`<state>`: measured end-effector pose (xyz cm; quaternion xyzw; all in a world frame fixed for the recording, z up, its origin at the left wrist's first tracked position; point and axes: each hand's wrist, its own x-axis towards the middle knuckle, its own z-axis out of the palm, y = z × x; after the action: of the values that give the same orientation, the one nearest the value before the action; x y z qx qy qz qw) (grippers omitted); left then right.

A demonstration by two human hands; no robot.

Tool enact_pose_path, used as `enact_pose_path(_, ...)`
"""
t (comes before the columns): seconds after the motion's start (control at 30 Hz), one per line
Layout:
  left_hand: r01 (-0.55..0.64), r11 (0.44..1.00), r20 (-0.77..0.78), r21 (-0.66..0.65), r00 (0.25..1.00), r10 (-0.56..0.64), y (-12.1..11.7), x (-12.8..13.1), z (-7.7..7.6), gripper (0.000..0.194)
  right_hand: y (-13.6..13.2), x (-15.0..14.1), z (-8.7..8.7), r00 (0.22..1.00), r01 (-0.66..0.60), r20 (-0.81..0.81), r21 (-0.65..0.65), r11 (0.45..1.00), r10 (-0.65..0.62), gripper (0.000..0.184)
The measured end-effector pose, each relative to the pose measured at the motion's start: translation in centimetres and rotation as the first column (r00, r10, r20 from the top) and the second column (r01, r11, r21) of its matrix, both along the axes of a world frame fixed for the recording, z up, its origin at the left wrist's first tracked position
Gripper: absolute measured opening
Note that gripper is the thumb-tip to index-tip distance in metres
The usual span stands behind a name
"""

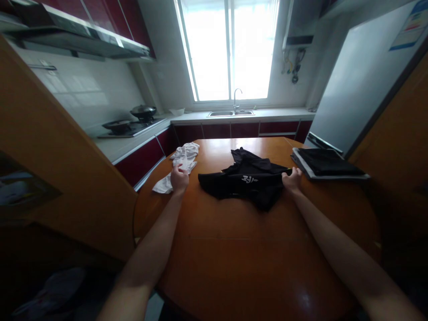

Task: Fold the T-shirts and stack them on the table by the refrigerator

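A black T-shirt (242, 183) with white lettering lies partly folded and rumpled across the wooden table. My right hand (291, 179) pinches its right end between thumb and fingers. Left of the shirt's other end, and apart from it, my left hand (179, 178) hovers with loosely bent fingers and nothing visible in them. Behind and beneath that hand is a crumpled white garment (187, 153); whether the hand touches it is hard to make out.
On the table's right side rests a stack of folded dark and grey clothes (329, 162). The round-ended wooden table (234, 258) fills the foreground. Beyond it are a counter with a sink (230, 113), a stove with pans (129, 127) at left and a refrigerator (364, 76) at right.
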<state>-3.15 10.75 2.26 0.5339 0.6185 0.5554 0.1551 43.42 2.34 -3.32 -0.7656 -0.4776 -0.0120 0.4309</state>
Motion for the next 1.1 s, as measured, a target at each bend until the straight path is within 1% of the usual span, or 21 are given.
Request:
enact_pose_path(0.03,0.050,0.998,-0.088,0.043,0.995,-0.046,-0.3,0.5,0.1,0.035,-0.6,-0.6,0.5,0.999,0.046,0.013,0.001,0.999,-0.046,0.062)
enact_pose_path(0.1,0.304,0.952,-0.289,0.037,0.915,-0.281,-1.0,1.8,0.2,0.033,-2.0,-2.2,1.7,0.997,0.043,0.068,0.011,0.999,-0.044,0.054)
enact_pose_path(0.13,0.481,0.876,-0.370,-0.037,0.807,-0.460,-1.5,2.5,0.2,0.030,-2.8,-3.2,2.3,0.993,-0.043,0.111,0.007,0.999,0.042,0.045)
enact_pose_path(0.2,0.749,0.612,-0.416,-0.254,0.486,-0.768,-2.6,3.8,0.0,0.030,-4.4,-5.6,3.3,0.932,-0.321,0.157,-0.057,0.945,0.326,0.030)
enact_pose_path(0.27,0.826,0.394,-0.408,-0.403,0.223,-0.885,-3.5,4.7,-0.3,0.040,-5.8,-8.0,3.5,0.828,-0.512,0.156,-0.178,0.840,0.538,0.027)
enact_pose_path(0.33,0.825,0.360,-0.431,-0.436,0.159,-0.888,-3.9,5.3,-0.5,0.042,-6.9,-9.9,3.3,0.755,-0.589,0.121,-0.307,0.747,0.645,0.032)
enact_pose_path(0.43,0.786,0.442,-0.456,-0.432,0.232,-0.859,-4.2,5.4,-0.5,0.026,-7.7,-10.9,3.6,0.697,-0.641,0.078,-0.377,0.668,0.713,0.038)
enact_pose_path(0.5,0.745,0.436,-0.403,-0.504,0.244,-0.882,-4.6,5.3,0.2,0.021,-7.9,-10.1,4.7,0.627,-0.723,0.026,-0.355,0.593,0.779,0.038)
enact_pose_path(0.53,0.723,0.385,-0.338,-0.574,0.219,-0.915,-5.0,5.3,0.8,0.022,-8.1,-9.4,5.6,0.563,-0.778,-0.040,-0.364,0.513,0.825,0.036)
enact_pose_path(0.57,0.699,0.291,-0.234,-0.653,0.178,-0.956,-5.5,5.4,1.5,0.024,-8.4,-8.5,6.7,0.476,-0.833,-0.145,-0.391,0.391,0.868,0.033)
enact_pose_path(0.67,0.616,-0.176,0.229,-0.768,0.007,-0.973,-7.7,5.9,3.8,0.040,-9.4,-6.2,9.7,0.167,-0.891,-0.600,-0.431,-0.140,0.782,0.036)
enact_pose_path(0.7,0.615,-0.282,0.343,-0.736,-0.020,-0.939,-8.4,6.2,4.5,0.045,-9.6,-5.6,10.4,0.097,-0.884,-0.706,-0.385,-0.265,0.702,0.043)
enact_pose_path(0.73,0.650,-0.313,0.399,-0.693,-0.016,-0.917,-8.9,6.4,4.9,0.047,-9.7,-5.2,10.8,0.056,-0.891,-0.760,-0.331,-0.311,0.648,0.050)
enact_pose_path(0.77,0.716,-0.262,0.397,-0.647,0.023,-0.918,-9.1,6.7,5.0,0.047,-9.6,-4.9,10.9,0.046,-0.917,-0.767,-0.287,-0.277,0.640,0.053)
enact_pose_path(0.8,0.793,-0.139,0.346,-0.594,0.096,-0.933,-9.0,7.0,4.9,0.046,-9.3,-4.7,10.8,0.076,-0.951,-0.734,-0.256,-0.172,0.674,0.052)
enact_pose_path(0.87,0.866,0.212,0.176,-0.452,0.320,-0.931,-8.0,7.3,3.9,0.042,-8.0,-4.3,9.7,0.261,-0.964,-0.587,-0.199,0.176,0.766,0.044)
enact_pose_path(0.93,0.805,0.489,0.035,-0.335,0.529,-0.848,-6.1,7.5,2.4,0.038,-6.0,-3.9,8.0,0.553,-0.824,-0.411,-0.138,0.550,0.725,0.030)
enact_pose_path(0.97,0.754,0.572,-0.003,-0.322,0.604,-0.797,-4.9,7.5,1.7,0.036,-4.8,-3.6,7.1,0.690,-0.706,-0.340,-0.117,0.699,0.639,0.024)
enact_pose_path(1.0,0.698,0.635,-0.027,-0.331,0.666,-0.745,-3.7,7.6,1.2,0.034,-3.6,-3.2,6.3,0.797,-0.580,-0.284,-0.108,0.808,0.533,0.020)
enact_pose_path(1.03,0.645,0.679,-0.040,-0.352,0.714,-0.699,-2.3,7.7,0.9,0.030,-2.4,-2.9,5.6,0.870,-0.466,-0.237,-0.115,0.877,0.431,0.018)
enact_pose_path(1.1,0.556,0.731,-0.052,-0.396,0.781,-0.622,0.4,8.3,0.6,0.024,-0.1,-2.1,4.6,0.945,-0.314,-0.156,-0.175,0.933,0.289,0.017)
